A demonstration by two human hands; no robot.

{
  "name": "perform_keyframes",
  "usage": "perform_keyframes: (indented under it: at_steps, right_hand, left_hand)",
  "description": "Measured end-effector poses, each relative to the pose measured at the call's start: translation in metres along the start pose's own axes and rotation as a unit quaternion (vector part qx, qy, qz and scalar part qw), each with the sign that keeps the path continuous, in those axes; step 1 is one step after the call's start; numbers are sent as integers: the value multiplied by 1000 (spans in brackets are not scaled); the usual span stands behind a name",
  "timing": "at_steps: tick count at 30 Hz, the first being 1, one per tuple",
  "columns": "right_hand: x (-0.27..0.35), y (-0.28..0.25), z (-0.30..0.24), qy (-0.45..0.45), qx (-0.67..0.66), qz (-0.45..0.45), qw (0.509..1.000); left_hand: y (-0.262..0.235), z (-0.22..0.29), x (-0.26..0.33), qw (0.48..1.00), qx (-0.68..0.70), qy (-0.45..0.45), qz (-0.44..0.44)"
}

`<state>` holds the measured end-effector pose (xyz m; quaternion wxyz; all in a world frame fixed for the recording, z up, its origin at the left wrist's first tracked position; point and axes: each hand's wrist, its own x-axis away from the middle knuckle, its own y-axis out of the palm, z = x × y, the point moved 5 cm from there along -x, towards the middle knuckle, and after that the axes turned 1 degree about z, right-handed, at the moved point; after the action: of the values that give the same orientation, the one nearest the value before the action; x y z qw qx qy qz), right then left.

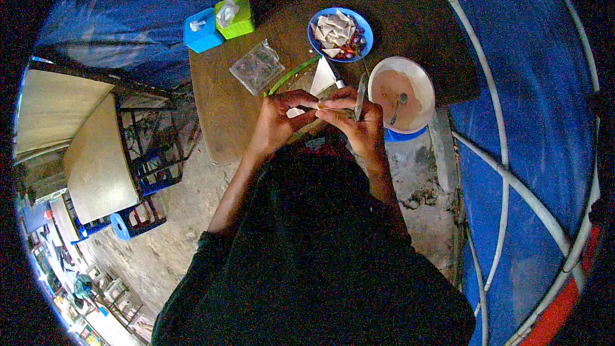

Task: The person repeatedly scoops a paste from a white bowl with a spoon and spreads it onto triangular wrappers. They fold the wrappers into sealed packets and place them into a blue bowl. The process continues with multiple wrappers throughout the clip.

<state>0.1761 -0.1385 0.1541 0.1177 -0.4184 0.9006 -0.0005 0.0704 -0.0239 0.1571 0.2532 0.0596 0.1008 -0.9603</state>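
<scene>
My left hand [283,115] and my right hand [359,122] meet over the near edge of the table, fingertips pinched together on a small pale dough wrapper [296,112] that they mostly hide. A flat metal utensil, like a knife or spoon handle [360,95], sticks up between the fingers of my right hand. Just beyond the hands lies a white triangular wrapper sheet [323,77] on a green-rimmed tray [277,85]. Right of my right hand stands a white bowl [419,80] of pinkish-brown paste with a spoon [401,104] in it.
Farther back, a blue bowl [368,25] holds folded white triangles above red and purple pieces. A clear plastic packet [257,66] lies at left. Blue [204,37] and green [242,24] boxes stand at the far left corner. Another table [102,160] is at left; pale poles [503,128] at right.
</scene>
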Motion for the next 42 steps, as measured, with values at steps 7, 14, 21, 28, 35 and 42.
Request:
perform_keyframes:
  at_steps: [7, 14, 21, 28, 35, 42]
  right_hand:
    - [4, -9, 0, 73, 46, 16, 996]
    - [6, -23, 11, 95, 10, 38, 995]
    - [7, -60, 21, 134, 44, 49, 989]
    - [15, -154, 68, 118, 21, 183, 976]
    - [40, -252, 99, 260, 30, 236, 936]
    - [50, -289, 156, 300, 154, 66, 939]
  left_hand:
    - [1, -15, 2, 994, 71, -78, 35]
    - [15, -23, -4, 982, 106, -153, 40]
    - [39, -32, -21, 966, 178, -183, 43]
    - [39, -62, -91, 959, 214, -110, 149]
    - [49, -228, -188, 989, 6, -80, 123]
    - [19, -287, -37, 885, -344, -189, 249]
